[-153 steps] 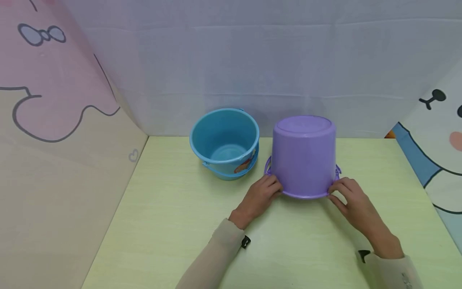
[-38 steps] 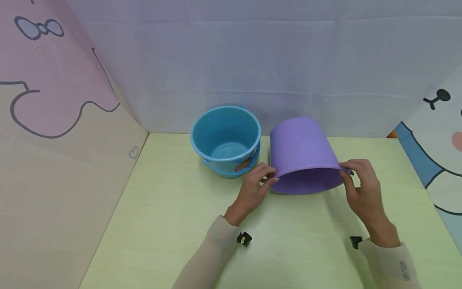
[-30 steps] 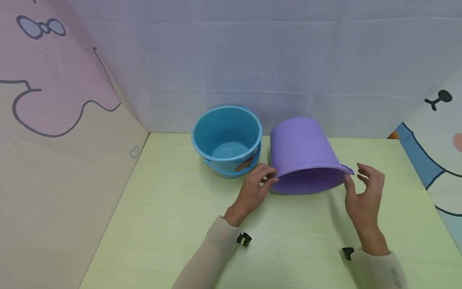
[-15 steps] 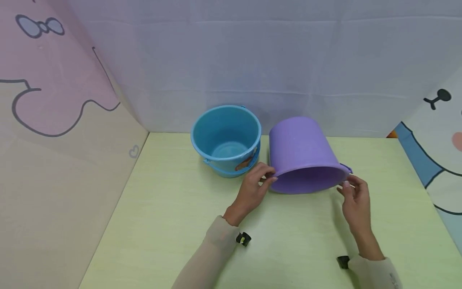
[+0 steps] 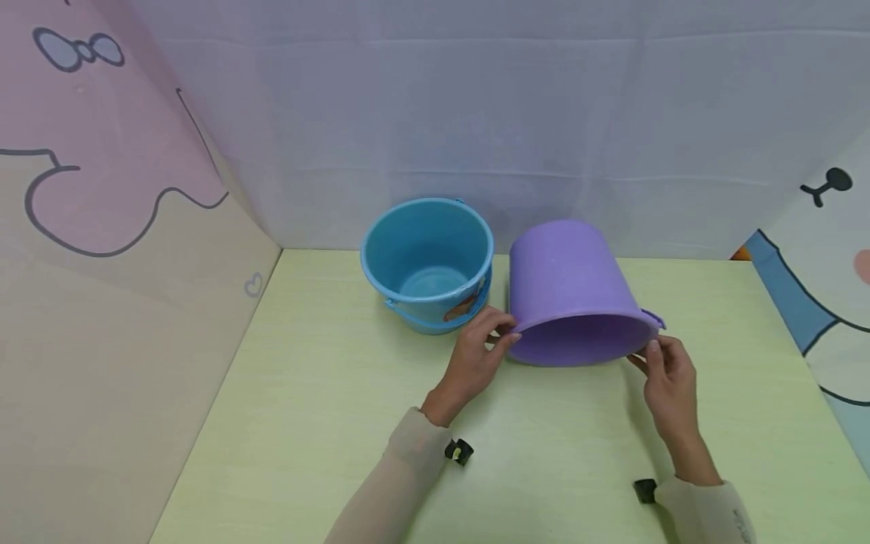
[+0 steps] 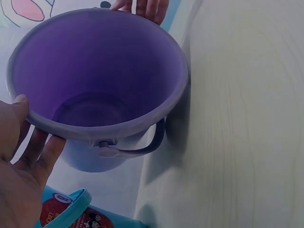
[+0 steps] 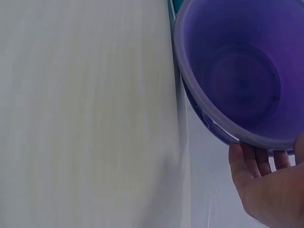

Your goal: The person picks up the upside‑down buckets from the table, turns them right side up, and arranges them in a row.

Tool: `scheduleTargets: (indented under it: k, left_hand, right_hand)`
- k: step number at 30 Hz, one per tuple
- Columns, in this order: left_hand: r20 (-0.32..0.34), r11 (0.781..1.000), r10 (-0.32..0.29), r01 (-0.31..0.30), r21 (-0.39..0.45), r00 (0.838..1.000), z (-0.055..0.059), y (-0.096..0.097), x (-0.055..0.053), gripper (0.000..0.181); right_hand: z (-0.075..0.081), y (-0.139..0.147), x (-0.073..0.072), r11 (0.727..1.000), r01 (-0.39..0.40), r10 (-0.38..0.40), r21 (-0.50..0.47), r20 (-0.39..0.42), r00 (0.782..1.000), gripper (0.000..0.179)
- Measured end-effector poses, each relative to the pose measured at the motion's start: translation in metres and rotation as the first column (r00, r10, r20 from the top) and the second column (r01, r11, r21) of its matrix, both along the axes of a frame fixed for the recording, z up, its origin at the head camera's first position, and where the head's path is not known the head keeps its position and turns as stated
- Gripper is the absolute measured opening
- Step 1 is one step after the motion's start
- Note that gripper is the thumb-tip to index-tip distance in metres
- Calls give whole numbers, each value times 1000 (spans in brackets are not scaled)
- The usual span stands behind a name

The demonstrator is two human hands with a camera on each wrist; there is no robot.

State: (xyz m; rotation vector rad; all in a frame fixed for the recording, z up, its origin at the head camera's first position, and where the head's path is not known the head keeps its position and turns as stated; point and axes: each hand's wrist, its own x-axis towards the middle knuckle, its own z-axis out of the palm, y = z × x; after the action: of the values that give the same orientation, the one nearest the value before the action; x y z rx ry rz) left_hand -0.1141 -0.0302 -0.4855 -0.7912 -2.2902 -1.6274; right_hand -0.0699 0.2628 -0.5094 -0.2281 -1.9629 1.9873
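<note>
A purple bucket [image 5: 567, 272] lies tipped on its side, its open mouth facing forward toward me. My left hand [image 5: 470, 363] pinches the rim at its left, with the thumb on the inner side and the fingers outside. At the lower right of the rim my right hand [image 5: 671, 385] grips it, thumb at the edge and fingers behind. The bucket's inside shows bare in the left wrist view. Its purple handle [image 6: 154, 140] hangs off the outer wall there. To the left, a light blue bucket [image 5: 427, 236] stands upright with its mouth up.
Both buckets are on a pale yellow-green table [image 5: 326, 423], near a grey-white cloth backdrop [image 5: 510, 106]. Printed cartoon panels border the table on the left [image 5: 115, 363] and right [image 5: 836, 302]. The blue bucket carries a coloured picture label [image 6: 90, 218].
The purple bucket, earlier upside down, has been tipped so its mouth faces me. My right hand released the rim near the handle and took it again lower down. The left hand kept its hold.
</note>
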Motion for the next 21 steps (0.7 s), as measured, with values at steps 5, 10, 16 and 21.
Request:
scheduleTargets:
  k: [5, 10, 16, 21]
  left_hand:
    - [16, 1000, 3, -3, 6, 1000, 1, 1, 0, 13]
    - [36, 1000, 8, -9, 17, 999, 2, 2, 1, 14]
    - [64, 999, 16, -18, 29, 998, 1, 3, 0, 13]
    - [82, 998, 19, -24, 51, 996, 2, 4, 0, 13]
  right_hand:
    - [0, 1, -1, 1000, 11, -12, -17, -32, 999, 15]
    - [2, 2, -3, 999, 12, -14, -49, -37, 999, 14]
    - [6, 2, -4, 999, 22, -23, -49, -26, 999, 14]
    - [11, 2, -5, 999, 48, -49, -22, -12, 999, 13]
